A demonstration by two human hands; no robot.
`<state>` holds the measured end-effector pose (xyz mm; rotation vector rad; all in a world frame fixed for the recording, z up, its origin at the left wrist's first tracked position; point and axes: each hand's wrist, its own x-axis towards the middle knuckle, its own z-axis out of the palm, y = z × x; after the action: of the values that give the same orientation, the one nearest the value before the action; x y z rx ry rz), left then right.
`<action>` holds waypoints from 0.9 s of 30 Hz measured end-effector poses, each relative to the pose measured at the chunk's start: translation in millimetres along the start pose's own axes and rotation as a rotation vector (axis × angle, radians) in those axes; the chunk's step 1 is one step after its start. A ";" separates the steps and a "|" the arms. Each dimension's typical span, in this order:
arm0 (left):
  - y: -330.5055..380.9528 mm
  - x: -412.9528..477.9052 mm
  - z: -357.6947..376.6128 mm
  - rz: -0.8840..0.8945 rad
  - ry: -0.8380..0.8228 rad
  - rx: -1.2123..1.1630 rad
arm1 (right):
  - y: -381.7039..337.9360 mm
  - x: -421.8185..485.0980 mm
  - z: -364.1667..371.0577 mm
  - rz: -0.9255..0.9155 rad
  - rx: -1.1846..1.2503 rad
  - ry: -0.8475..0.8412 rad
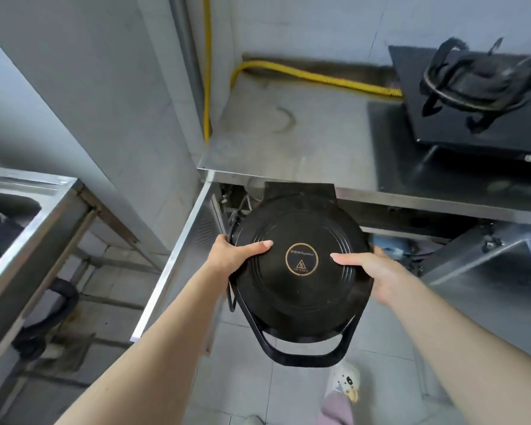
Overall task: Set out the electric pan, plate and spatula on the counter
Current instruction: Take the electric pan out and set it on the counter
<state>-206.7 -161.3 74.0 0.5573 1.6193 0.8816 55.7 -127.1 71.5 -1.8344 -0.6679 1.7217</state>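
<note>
**Pan in both hands, short of the counter**

On my feed the electric pan [301, 265] is off the counter [288, 148]. It's held in the air just in front of the front edge and a bit lower, over the floor tiles [236, 378]. Lid is down, round black top facing up w/ a gold ring logo at centre. The hinge tab points at the counter and overlaps its front lip from my angle; can't tell if they touch. The loop handle points away from the counter, toward me.

L hand [236, 256] grips the pan's rim on the side nearer the counter's left end, thumb flat across the lid, fingers curled under and out of sight. R hand [371, 271] does the same on the opp. side, thumb on the lid near the logo, fingers hidden below the rim. A black cord [231, 294] hangs by the L hand, below counter level.

On the counter, a gas stove [478, 96] sits at the right end: black top, one burner grate, blurred. A yellow hose [313, 76] runs along the counter's back edge to the stove, and up the wall at the back-left corner. A faint ring mark [285, 119] shows on the bare steel left of the stove. Below the counter's left end a steel door [181, 250] stands open. Past that end, apart from the counter, is a steel sink unit [34, 207]. A light shoe [344, 380] is on the floor in front of the counter, below the pan.
</note>
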 end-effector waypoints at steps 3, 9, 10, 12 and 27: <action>39.3 -18.8 -5.0 0.046 0.002 0.018 | -33.3 -25.5 1.9 -0.060 0.022 -0.015; 128.3 -43.9 -16.6 0.182 0.003 0.030 | -112.4 -61.1 15.4 -0.197 0.016 -0.018; 143.6 -46.7 -19.0 0.199 0.010 0.034 | -126.5 -66.2 18.8 -0.219 0.018 -0.023; 171.6 -46.3 -22.6 0.235 0.011 0.019 | -153.2 -73.2 25.1 -0.254 0.023 -0.031; 321.2 101.8 24.7 0.256 0.044 0.020 | -329.6 48.5 46.0 -0.305 -0.007 -0.013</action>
<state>-239.3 116.1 264.1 0.7755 1.6209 1.0731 14.0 150.4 256.8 -1.6287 -0.9080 1.5330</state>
